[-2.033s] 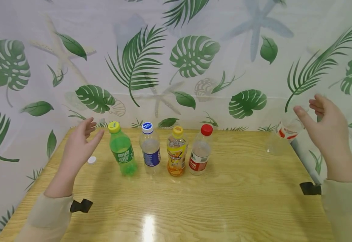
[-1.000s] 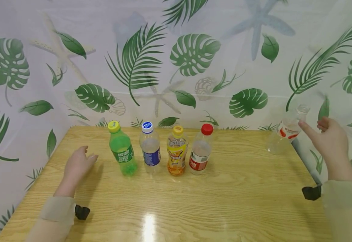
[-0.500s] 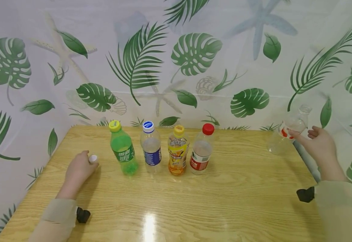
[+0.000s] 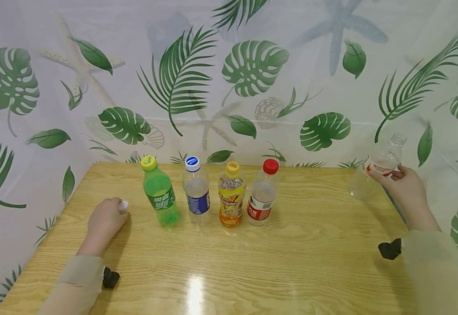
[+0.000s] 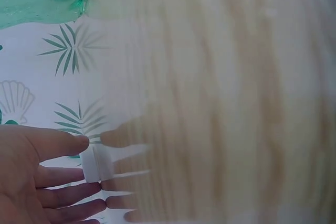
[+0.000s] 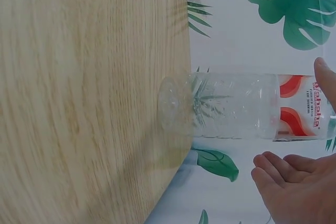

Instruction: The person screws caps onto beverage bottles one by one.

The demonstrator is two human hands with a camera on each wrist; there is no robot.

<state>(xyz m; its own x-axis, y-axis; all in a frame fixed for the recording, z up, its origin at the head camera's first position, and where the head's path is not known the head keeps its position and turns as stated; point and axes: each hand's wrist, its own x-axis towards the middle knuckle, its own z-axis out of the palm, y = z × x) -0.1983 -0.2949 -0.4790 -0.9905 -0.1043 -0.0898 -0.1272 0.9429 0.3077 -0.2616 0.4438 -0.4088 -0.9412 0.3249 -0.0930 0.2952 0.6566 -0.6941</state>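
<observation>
At the left of the table, my left hand [image 4: 104, 221] reaches down to a small white bottle cap [image 4: 123, 206]. The left wrist view shows the cap [image 5: 97, 164] between the thumb above and the fingers below, with thumb and fingertips right at its edges. On the right, my right hand [image 4: 405, 190] is around a clear, uncapped plastic bottle [image 4: 361, 183] with a red and white label. In the right wrist view the thumb overlaps the label, while the relaxed fingers [image 6: 281, 171] lie along the other side with a gap to the bottle [image 6: 236, 106].
Standing in a row mid-table are a green bottle with a yellow cap [image 4: 160, 194], a blue-labelled bottle [image 4: 197, 197], a yellow-labelled bottle [image 4: 230, 199] and a red-capped bottle [image 4: 261, 199]. Behind the wooden table [image 4: 252, 262] hangs a leaf-patterned cloth [image 4: 197, 26].
My left hand has come down to the white cap, and its fingers have closed in on it. My right hand has lowered and moved left to the clear bottle's label. The bottles have stayed put.
</observation>
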